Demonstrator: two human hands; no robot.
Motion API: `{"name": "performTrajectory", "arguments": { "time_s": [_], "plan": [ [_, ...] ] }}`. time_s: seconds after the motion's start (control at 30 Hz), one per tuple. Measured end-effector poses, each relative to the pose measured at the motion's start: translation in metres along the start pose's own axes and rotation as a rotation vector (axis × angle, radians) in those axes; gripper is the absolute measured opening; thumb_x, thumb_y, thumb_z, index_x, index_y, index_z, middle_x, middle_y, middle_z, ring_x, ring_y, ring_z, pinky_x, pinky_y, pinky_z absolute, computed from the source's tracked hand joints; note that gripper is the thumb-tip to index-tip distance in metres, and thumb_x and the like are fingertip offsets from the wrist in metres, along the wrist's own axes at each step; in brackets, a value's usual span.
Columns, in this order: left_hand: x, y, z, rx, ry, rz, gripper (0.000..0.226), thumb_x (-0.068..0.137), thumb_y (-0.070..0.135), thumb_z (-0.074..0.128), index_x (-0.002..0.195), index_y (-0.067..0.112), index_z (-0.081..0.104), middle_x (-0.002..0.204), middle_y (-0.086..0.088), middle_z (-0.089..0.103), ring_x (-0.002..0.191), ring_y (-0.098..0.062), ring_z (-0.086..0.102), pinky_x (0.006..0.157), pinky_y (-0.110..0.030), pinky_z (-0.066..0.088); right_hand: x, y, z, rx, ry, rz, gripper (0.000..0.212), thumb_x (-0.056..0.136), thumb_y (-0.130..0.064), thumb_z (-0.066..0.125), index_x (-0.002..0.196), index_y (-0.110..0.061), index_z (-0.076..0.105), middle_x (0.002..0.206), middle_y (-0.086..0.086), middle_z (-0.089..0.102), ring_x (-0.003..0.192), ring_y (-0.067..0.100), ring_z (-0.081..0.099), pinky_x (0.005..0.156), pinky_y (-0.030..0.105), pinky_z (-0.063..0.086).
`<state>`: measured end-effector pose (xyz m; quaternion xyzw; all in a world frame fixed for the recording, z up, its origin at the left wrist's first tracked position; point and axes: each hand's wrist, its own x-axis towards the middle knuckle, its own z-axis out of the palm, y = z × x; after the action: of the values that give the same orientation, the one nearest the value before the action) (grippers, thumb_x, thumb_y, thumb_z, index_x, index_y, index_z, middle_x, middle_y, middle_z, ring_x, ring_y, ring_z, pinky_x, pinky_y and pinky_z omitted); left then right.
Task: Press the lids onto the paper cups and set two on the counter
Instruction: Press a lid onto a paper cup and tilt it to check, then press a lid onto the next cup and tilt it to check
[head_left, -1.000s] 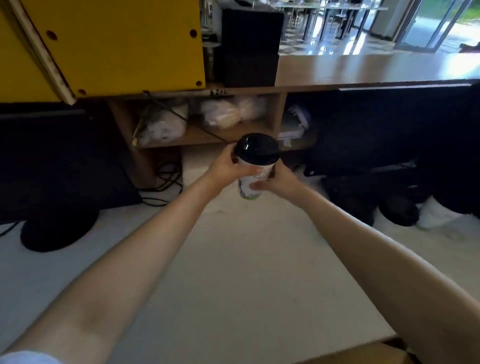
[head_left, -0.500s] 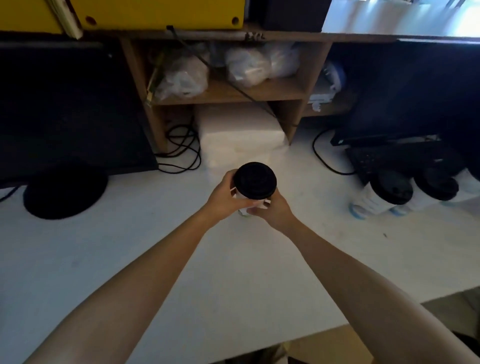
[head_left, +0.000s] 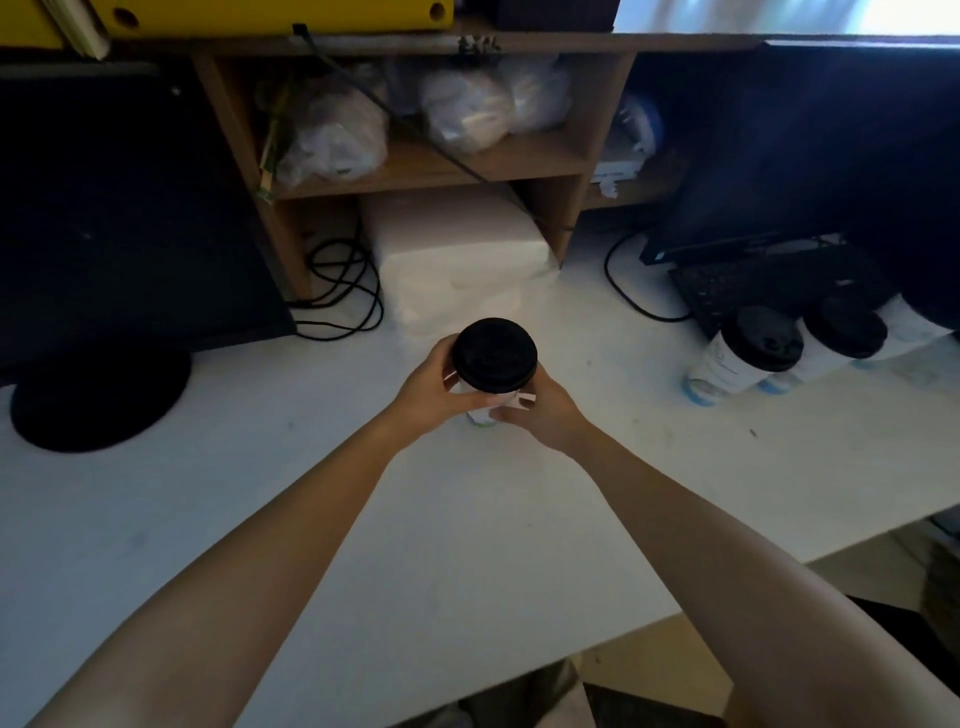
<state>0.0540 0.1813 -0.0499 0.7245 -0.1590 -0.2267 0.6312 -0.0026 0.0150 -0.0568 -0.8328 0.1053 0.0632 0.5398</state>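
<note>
White counter (head_left: 311, 519) stretches under my arms. Both my left hand (head_left: 431, 395) and right hand (head_left: 540, 415) curl around the white paper cup (head_left: 480, 413) with its round black plastic lid (head_left: 493, 354). Two more lidded cups (head_left: 748, 353) stand far right of my fingers.

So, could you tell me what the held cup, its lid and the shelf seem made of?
Cup: white paper, matte, printed, apparently. Lid: black plastic, probably, with faint moulded relief and dull sheen. Shelf: brown wood or laminate; grain unclear.
</note>
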Motion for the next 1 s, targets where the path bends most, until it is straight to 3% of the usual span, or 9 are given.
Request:
{"name": "performTrajectory", "arguments": {
  "time_s": [0.13,0.27,0.4,0.5,0.6,0.7,0.83,0.93,1.0],
  "plan": [
    [0.0,0.004,-0.005,0.024,-0.033,-0.025,0.074,0.07,0.011,0.081,0.128,0.031,0.041,0.127,0.016,0.051,0.122,-0.006,0.05,0.101,-0.022,0.043,-0.001,-0.004,-0.01,-0.041,-0.053,0.019,0.07,0.08,-0.014,0.073,0.139,-0.016,0.035,0.131,0.002,0.053,0.106,0.019,0.055,0.083,0.023,0.044],
    [-0.004,0.012,-0.008,0.069,-0.062,-0.038,0.068,0.074,0.008,0.077,0.127,0.033,0.042,0.122,0.019,0.053,0.113,0.003,0.052,0.09,-0.012,0.047,0.0,-0.008,-0.02,-0.109,-0.106,-0.008,0.063,0.082,-0.019,0.072,0.138,-0.017,0.042,0.131,0.0,0.055,0.098,0.017,0.058,0.069,0.003,0.044],
    [-0.007,0.009,-0.015,0.209,-0.042,-0.102,0.068,0.075,0.013,0.077,0.134,0.023,0.044,0.129,0.004,0.055,0.119,-0.012,0.054,0.099,-0.029,0.046,0.0,-0.011,-0.031,-0.156,-0.153,-0.034,0.062,0.083,-0.022,0.07,0.138,-0.016,0.042,0.135,0.002,0.053,0.097,0.017,0.058,0.074,0.005,0.044],
    [-0.012,0.008,-0.016,0.409,-0.019,-0.289,0.059,0.077,0.022,0.076,0.129,0.017,0.05,0.122,-0.006,0.061,0.106,-0.019,0.06,0.089,-0.03,0.048,-0.005,-0.008,-0.045,-0.201,-0.192,0.014,0.066,0.085,-0.027,0.068,0.142,-0.019,0.036,0.138,0.006,0.048,0.096,0.016,0.057,0.083,0.022,0.042],
    [-0.023,0.012,-0.001,0.529,-0.082,-0.54,0.046,0.083,0.029,0.069,0.124,0.014,0.054,0.119,-0.008,0.058,0.101,-0.02,0.056,0.079,-0.031,0.051,-0.018,-0.001,-0.069,-0.203,-0.219,0.071,0.064,0.086,-0.032,0.066,0.142,-0.021,0.036,0.138,0.004,0.046,0.099,0.014,0.053,0.081,0.024,0.041],
    [-0.03,0.023,0.028,0.578,-0.256,-0.655,0.043,0.087,0.033,0.063,0.123,0.012,0.054,0.121,-0.009,0.059,0.099,-0.02,0.06,0.077,-0.032,0.055,-0.035,0.014,-0.103,-0.223,-0.181,0.08,0.057,0.086,-0.033,0.065,0.137,-0.018,0.043,0.133,0.005,0.051,0.097,0.012,0.053,0.081,0.021,0.04],
    [-0.012,0.054,0.082,0.579,-0.39,-0.539,0.044,0.09,0.037,0.057,0.128,0.014,0.051,0.123,-0.006,0.06,0.107,-0.02,0.061,0.084,-0.034,0.055,-0.06,0.046,-0.154,-0.31,-0.115,0.114,0.049,0.087,-0.034,0.064,0.13,-0.016,0.048,0.127,0.007,0.056,0.094,0.014,0.056,0.085,0.024,0.044],
    [0.019,0.078,0.132,0.459,-0.29,-0.419,0.046,0.093,0.039,0.052,0.133,0.018,0.046,0.123,-0.004,0.055,0.114,-0.022,0.056,0.091,-0.036,0.05,-0.074,0.071,-0.19,-0.353,-0.01,0.182,0.05,0.086,-0.035,0.064,0.128,-0.013,0.049,0.125,0.008,0.058,0.093,0.015,0.057,0.081,0.022,0.041],
    [0.04,0.089,0.167,0.37,-0.202,-0.364,0.051,0.093,0.043,0.049,0.137,0.02,0.04,0.129,-0.006,0.051,0.116,-0.023,0.053,0.095,-0.035,0.049,-0.078,0.083,-0.21,-0.391,0.076,0.229,0.054,0.086,-0.038,0.063,0.13,-0.01,0.046,0.127,0.01,0.057,0.103,0.02,0.059,0.083,0.023,0.04]
  ]
}}
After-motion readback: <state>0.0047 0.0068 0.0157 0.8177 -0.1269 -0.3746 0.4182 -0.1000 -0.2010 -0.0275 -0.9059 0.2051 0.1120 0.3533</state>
